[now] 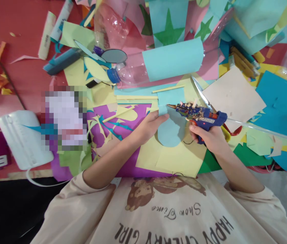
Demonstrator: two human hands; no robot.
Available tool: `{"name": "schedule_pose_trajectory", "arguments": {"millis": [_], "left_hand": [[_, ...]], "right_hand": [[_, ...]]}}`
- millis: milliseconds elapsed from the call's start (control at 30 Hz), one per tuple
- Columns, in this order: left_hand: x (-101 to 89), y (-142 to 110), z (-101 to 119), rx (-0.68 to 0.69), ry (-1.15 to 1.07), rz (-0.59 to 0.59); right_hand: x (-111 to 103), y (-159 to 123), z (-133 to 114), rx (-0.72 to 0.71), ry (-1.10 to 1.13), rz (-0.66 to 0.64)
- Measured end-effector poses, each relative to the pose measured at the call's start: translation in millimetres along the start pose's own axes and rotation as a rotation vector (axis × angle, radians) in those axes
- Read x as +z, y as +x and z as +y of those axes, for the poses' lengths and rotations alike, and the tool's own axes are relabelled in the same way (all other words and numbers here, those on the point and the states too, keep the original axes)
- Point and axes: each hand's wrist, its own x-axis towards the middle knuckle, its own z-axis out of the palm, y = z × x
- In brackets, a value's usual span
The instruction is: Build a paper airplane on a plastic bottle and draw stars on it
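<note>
My left hand (155, 123) pinches the left edge of a light blue paper cutout (171, 132), which has a rounded lower end and a narrower neck above. In my right hand (207, 137) is a blue hot glue gun (206, 117), its nozzle pointing left, just over the cutout's neck. Dried strings of glue and paper bits cling around its front. A clear glue stick (265, 129) runs out of its rear. Behind the cutout lies a plastic bottle (133, 69) with a blue cap and a light blue paper wrap (174, 59). Scissors (201, 89) lie partly under the glue gun.
Purple and yellow sheets, with paper scraps (115, 127), cover the table around my hands. At left are a white power bank (25, 139) with a cable and a blurred-out rectangular object (65, 117). Glue sticks (47, 35) lie at the upper left. A pinkish-white card (235, 96) lies at right.
</note>
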Motion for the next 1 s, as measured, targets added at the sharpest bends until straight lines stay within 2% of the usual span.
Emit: {"name": "schedule_pose_trajectory", "arguments": {"millis": [267, 733, 1000], "left_hand": [[-0.4, 0, -2, -0.002, -0.003, -0.023], [-0.9, -1, 0, 0.005, -0.004, -0.039], [-1.1, -2, 0, -0.012, 0.011, -0.032]], "right_hand": [[-3, 2, 5, -0.030, 0.018, 0.010], [-7, -2, 2, 0.019, -0.029, 0.053], [-10, -3, 5, -0.001, -0.044, 0.047]]}}
